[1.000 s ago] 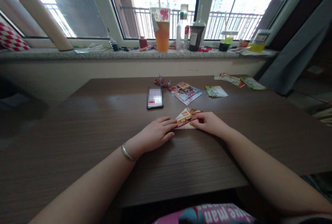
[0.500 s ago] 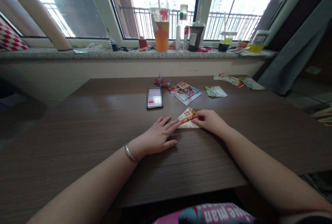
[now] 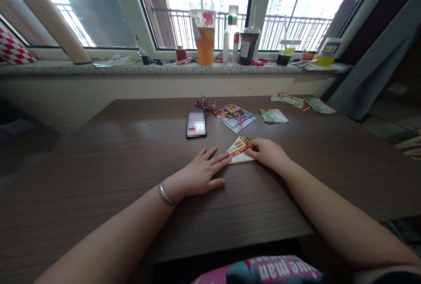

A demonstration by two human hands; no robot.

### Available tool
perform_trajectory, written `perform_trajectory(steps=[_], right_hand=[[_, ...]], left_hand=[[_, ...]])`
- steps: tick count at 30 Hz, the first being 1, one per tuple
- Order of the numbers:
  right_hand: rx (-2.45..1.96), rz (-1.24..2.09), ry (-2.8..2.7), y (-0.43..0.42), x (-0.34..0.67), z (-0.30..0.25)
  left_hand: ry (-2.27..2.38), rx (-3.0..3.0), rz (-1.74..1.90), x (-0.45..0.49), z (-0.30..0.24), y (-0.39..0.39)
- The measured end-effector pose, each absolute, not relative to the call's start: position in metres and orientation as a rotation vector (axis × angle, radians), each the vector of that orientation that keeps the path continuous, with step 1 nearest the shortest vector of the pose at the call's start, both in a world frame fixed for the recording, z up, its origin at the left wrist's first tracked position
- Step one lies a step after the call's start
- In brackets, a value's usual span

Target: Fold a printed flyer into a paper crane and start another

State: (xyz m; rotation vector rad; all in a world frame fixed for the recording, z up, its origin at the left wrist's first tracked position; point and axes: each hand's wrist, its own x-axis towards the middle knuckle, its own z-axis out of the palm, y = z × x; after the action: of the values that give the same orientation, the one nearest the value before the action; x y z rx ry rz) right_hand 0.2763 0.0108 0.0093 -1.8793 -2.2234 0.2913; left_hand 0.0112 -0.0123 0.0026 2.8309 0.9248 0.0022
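Note:
A folded piece of printed paper (image 3: 239,150), white with red and yellow print, lies on the brown table (image 3: 125,157). My left hand (image 3: 205,170) rests flat with fingers spread, its fingertips touching the paper's left corner. A silver bangle circles that wrist. On the paper's right side, my right hand (image 3: 265,152) pinches the edge between thumb and fingers, hiding that end. Beyond the hands lie a phone (image 3: 196,124) with a blurred screen and a small stack of glossy printed sheets (image 3: 234,117).
Behind the phone sits a crumpled red-and-blue bundle (image 3: 205,103). Green-and-white leaflets (image 3: 273,116) and more leaflets (image 3: 294,101) lie at the back right. On the windowsill (image 3: 131,69) stand a tall orange drink cup (image 3: 206,43), a dark drink cup (image 3: 249,47) and bottles.
The folded paper has turned slightly, its right end shifting a little up under my right hand. My left hand stays in nearly the same place.

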Motion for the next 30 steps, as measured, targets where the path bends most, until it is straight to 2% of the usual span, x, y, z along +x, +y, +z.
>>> perform_trajectory(steps=[10,22,26,30], right_hand=[[-1.896,0.342,-2.263,0.012,0.281,0.015],[-1.846,0.468,-2.283,0.019,0.294,0.012],[-1.836,0.401,-2.273,0.014,0.291,0.015],[-1.687,0.146,-2.262,0.008,0.286,0.017]], left_hand=[[0.846,2.830,0.020,0.008,0.010,-0.013],[0.796,2.825,0.243,0.007,0.014,-0.010],[0.786,2.803,0.270,0.007,0.015,-0.009],[0.785,2.808,0.268,0.008,0.014,-0.009]])
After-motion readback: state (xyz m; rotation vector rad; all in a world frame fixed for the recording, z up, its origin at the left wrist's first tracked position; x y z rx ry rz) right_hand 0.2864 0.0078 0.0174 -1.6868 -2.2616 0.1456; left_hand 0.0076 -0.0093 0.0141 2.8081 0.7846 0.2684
